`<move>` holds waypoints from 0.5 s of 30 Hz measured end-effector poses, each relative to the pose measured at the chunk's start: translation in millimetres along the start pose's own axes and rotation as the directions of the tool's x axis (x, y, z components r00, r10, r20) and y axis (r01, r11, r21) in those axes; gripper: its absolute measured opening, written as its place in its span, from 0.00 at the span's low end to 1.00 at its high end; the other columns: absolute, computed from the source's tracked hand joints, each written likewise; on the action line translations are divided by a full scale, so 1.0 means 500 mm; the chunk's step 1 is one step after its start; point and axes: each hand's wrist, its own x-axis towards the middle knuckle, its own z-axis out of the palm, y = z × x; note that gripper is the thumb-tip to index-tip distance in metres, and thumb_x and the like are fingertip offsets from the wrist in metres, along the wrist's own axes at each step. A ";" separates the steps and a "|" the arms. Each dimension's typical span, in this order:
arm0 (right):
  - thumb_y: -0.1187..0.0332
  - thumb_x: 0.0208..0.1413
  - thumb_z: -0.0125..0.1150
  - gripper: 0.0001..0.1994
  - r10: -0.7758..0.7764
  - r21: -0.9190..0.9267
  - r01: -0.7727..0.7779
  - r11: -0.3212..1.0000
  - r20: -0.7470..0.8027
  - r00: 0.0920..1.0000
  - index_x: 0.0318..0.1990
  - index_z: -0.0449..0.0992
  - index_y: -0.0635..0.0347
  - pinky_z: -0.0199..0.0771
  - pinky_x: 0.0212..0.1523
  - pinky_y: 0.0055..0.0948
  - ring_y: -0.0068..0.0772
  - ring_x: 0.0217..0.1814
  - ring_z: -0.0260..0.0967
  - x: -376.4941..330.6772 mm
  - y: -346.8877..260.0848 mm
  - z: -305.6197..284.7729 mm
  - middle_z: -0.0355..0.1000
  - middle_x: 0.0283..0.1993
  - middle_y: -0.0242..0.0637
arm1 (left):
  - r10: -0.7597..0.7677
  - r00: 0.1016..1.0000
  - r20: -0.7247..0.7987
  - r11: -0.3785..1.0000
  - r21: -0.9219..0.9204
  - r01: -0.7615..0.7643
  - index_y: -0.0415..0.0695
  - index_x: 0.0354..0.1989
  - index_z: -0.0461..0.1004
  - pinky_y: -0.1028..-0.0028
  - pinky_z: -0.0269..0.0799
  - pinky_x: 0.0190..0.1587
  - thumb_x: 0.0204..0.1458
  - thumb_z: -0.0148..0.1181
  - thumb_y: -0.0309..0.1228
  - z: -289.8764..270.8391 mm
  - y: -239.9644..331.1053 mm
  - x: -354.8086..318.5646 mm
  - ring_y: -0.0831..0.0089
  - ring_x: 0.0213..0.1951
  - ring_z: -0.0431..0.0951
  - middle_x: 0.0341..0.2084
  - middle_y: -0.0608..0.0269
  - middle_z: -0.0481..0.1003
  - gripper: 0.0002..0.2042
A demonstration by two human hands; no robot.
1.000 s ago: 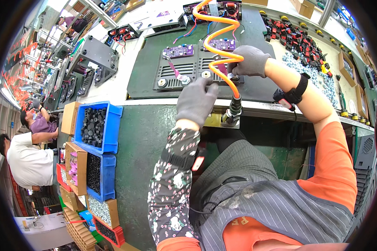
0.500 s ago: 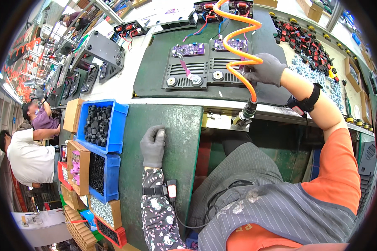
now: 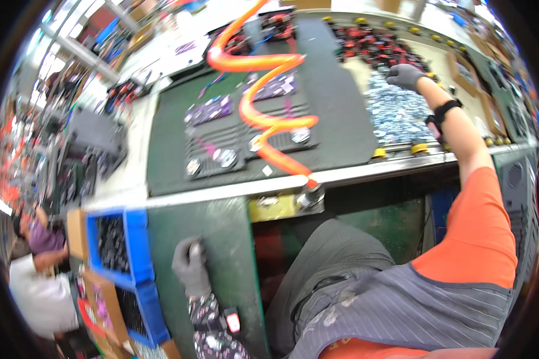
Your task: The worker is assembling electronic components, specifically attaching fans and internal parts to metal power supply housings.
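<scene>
My right hand [image 3: 405,76], in a grey glove, reaches over the long parts tray, between heaped silver metal hardware [image 3: 398,110] and red-and-black parts [image 3: 380,46]. Its fingers look curled; what they hold, if anything, cannot be made out. My left hand [image 3: 191,266], also gloved, rests on the green bench top [image 3: 230,239] with its fingers curled and nothing visible in them. Two black slotted panels lie side by side on the dark mat: the left panel [image 3: 212,146] and the right panel [image 3: 281,116]. Each carries a purple circuit board and metal nuts.
An orange coiled hose [image 3: 275,128] hangs across the panels down to a fitting [image 3: 310,195] at the bench edge. Blue bins [image 3: 136,242] of black parts stand left of my left hand. Other people work at the far left. Grey housings [image 3: 96,134] sit beyond the mat.
My right hand has left the right-hand panel and moved right and away, over the parts tray. The view has swung right, blurring the scene. My left hand stays on the bench top.
</scene>
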 end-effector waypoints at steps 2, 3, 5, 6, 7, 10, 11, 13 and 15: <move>0.53 0.45 0.55 0.22 0.187 -0.210 -0.165 0.964 0.089 0.978 0.42 0.76 0.60 0.70 0.47 0.35 0.42 0.45 0.72 0.021 0.034 -0.012 0.74 0.41 0.45 | -0.011 0.999 -0.048 1.000 0.005 0.012 0.39 0.34 0.74 0.84 0.59 0.20 0.50 0.52 0.25 0.005 0.015 -0.013 0.84 0.20 0.64 0.23 0.67 0.71 0.06; 0.53 0.45 0.55 0.22 0.189 -0.246 -0.165 0.955 0.077 0.979 0.42 0.76 0.59 0.69 0.47 0.35 0.43 0.45 0.71 0.035 0.039 -0.011 0.74 0.41 0.46 | -0.013 0.998 -0.062 1.000 0.018 0.014 0.39 0.34 0.73 0.84 0.59 0.20 0.50 0.52 0.25 -0.005 0.007 -0.021 0.85 0.19 0.63 0.23 0.67 0.71 0.06; 0.54 0.45 0.54 0.23 0.191 -0.270 -0.168 0.948 0.060 0.980 0.45 0.75 0.58 0.69 0.49 0.36 0.44 0.48 0.70 0.047 0.056 -0.006 0.73 0.44 0.46 | -0.003 0.999 -0.049 1.000 0.022 0.004 0.39 0.34 0.73 0.84 0.58 0.20 0.50 0.52 0.25 -0.007 -0.006 -0.022 0.85 0.19 0.63 0.22 0.67 0.70 0.06; 0.54 0.46 0.53 0.23 0.184 -0.259 -0.163 0.952 0.057 0.981 0.48 0.74 0.58 0.68 0.51 0.36 0.45 0.50 0.69 0.043 0.059 0.000 0.72 0.47 0.47 | 0.005 0.998 -0.055 1.000 0.026 -0.004 0.39 0.35 0.73 0.85 0.58 0.20 0.50 0.52 0.26 -0.011 -0.008 -0.022 0.85 0.19 0.62 0.22 0.67 0.70 0.06; 0.54 0.46 0.53 0.24 0.210 -0.184 -0.204 0.961 0.012 0.978 0.50 0.71 0.57 0.67 0.52 0.37 0.45 0.52 0.68 0.036 0.067 0.003 0.70 0.50 0.47 | 0.012 0.998 -0.065 0.999 0.032 -0.010 0.39 0.35 0.73 0.85 0.58 0.20 0.50 0.52 0.26 -0.006 -0.010 -0.017 0.85 0.19 0.62 0.21 0.67 0.70 0.07; 0.56 0.48 0.53 0.29 0.262 -0.161 -0.251 0.955 0.054 0.963 0.59 0.62 0.53 0.63 0.56 0.37 0.46 0.59 0.63 0.054 0.073 0.022 0.63 0.58 0.48 | 0.009 0.998 -0.062 1.000 0.015 -0.008 0.39 0.35 0.73 0.86 0.57 0.19 0.50 0.53 0.27 0.004 -0.010 -0.011 0.86 0.18 0.62 0.21 0.67 0.69 0.07; 0.56 0.49 0.53 0.29 0.249 -0.152 -0.251 0.956 -0.031 0.968 0.60 0.60 0.51 0.62 0.57 0.37 0.45 0.59 0.62 0.063 0.072 0.035 0.62 0.59 0.48 | 0.007 0.998 -0.063 1.000 0.021 -0.005 0.39 0.35 0.73 0.86 0.57 0.19 0.50 0.53 0.27 0.004 -0.012 -0.009 0.86 0.18 0.62 0.21 0.67 0.69 0.07; 0.58 0.52 0.53 0.30 0.247 -0.131 -0.248 0.960 -0.024 0.969 0.63 0.54 0.43 0.59 0.60 0.39 0.46 0.62 0.58 0.058 0.022 0.029 0.56 0.62 0.47 | 0.014 0.999 -0.053 1.000 0.001 -0.014 0.39 0.35 0.73 0.86 0.57 0.19 0.50 0.53 0.26 0.005 -0.014 -0.008 0.86 0.18 0.62 0.21 0.67 0.69 0.06; 0.64 0.53 0.52 0.29 0.219 -0.224 -0.207 0.952 0.031 0.975 0.63 0.54 0.40 0.60 0.60 0.42 0.49 0.63 0.55 0.060 0.001 0.047 0.54 0.63 0.47 | 0.002 0.998 -0.059 1.000 0.025 0.000 0.39 0.35 0.73 0.86 0.56 0.19 0.51 0.53 0.26 0.004 -0.012 -0.012 0.86 0.18 0.62 0.21 0.67 0.69 0.06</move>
